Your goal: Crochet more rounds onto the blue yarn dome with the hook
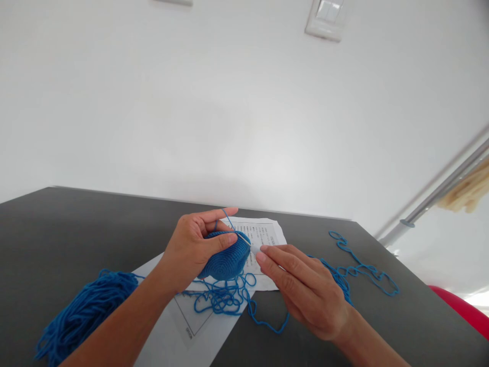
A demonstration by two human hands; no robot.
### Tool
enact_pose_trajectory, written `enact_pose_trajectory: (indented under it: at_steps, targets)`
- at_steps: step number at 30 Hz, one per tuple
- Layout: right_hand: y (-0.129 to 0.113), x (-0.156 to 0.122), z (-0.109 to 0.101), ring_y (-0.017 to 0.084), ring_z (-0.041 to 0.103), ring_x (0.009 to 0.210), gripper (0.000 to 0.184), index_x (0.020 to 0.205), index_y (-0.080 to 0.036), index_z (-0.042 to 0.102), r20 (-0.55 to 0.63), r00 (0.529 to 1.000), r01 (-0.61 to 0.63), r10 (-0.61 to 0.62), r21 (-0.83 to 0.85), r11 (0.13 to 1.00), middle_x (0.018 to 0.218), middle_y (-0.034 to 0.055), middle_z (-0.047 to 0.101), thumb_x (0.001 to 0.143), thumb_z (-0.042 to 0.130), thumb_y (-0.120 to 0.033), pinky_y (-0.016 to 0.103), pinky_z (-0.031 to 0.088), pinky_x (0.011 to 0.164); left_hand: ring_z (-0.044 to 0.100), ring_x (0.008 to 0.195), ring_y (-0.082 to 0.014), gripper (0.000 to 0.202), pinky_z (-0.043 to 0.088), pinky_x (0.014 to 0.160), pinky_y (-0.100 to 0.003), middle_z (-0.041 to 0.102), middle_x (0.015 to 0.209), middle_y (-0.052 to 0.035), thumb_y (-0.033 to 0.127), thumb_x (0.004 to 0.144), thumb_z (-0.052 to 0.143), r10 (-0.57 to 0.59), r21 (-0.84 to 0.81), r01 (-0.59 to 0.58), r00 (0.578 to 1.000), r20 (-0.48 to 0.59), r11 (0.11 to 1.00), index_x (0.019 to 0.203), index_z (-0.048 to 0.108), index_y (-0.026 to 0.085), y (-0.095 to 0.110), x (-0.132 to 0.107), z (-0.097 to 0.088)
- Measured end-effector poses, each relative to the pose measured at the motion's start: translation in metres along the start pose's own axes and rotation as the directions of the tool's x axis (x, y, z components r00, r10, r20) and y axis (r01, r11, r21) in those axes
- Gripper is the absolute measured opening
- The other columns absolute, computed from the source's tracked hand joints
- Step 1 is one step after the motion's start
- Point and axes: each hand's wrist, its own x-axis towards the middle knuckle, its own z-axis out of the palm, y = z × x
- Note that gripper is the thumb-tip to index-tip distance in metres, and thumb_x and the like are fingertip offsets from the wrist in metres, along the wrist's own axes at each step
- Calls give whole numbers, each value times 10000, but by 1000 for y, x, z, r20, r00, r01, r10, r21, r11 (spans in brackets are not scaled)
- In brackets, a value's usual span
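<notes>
Small print (pixel 262 235) illegible, wall switch (pixel 326 18) cropped, skein (pixel 89 306) part-hidden

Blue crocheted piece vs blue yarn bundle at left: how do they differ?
Make: the crocheted piece is close, even stitches; the yarn bundle is loose strands.
Shape: the crocheted piece is rounded; the yarn bundle is long and ragged.
Pose: the crocheted piece is in the left grip; the yarn bundle lies on the dark table.
Shared: both blue.

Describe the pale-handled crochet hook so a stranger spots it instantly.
Above the dark grey tabletop is a bare right hand. It grips the slim crochet hook, which points at a rounded blue crocheted piece. The hook is straight; the loose blue yarn nearby curls.
</notes>
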Motion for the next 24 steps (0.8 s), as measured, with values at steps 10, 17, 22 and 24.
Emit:
enact_pose_trajectory:
  at_steps: [10,17,22,24]
  targets:
    - [2,4,-11,272,750,1022,492,1495,-119,508,49,998,26,-28,57,998,1114,159,778,1009,452,-71,354,670,698,651,624,-184,501,510,594,-266,771,732,-35,275,720,849,140,225,-146,989,42,963,1206,796,167,-2,3,-4]
    - [5,9,-10,220,778,872,431,1329,-223,684,-87,984,-125,158,303,945,1017,98,799,932,648,-61,342,684,715,673,659,-209,326,510,616,-283,791,772,-55,254,748,816,152,305,-170,985,84,937,1065,852,186,-4,5,-9]
    - [0,9,9,198,768,632,137,1031,-189,806,59,719,-421,692,830,366,762,64,792,929,720,-218,328,688,585,705,736,-253,190,542,698,-323,798,770,-59,229,744,812,222,293,-223,974,39,930,923,873,201,-5,4,0]
    - [-3,9,21,184,760,603,177,981,-160,804,235,561,-396,794,918,9,801,85,804,915,748,-315,328,695,583,718,772,-255,171,550,743,-329,805,786,-53,231,755,805,234,292,-226,972,7,929,909,869,196,-7,2,8]
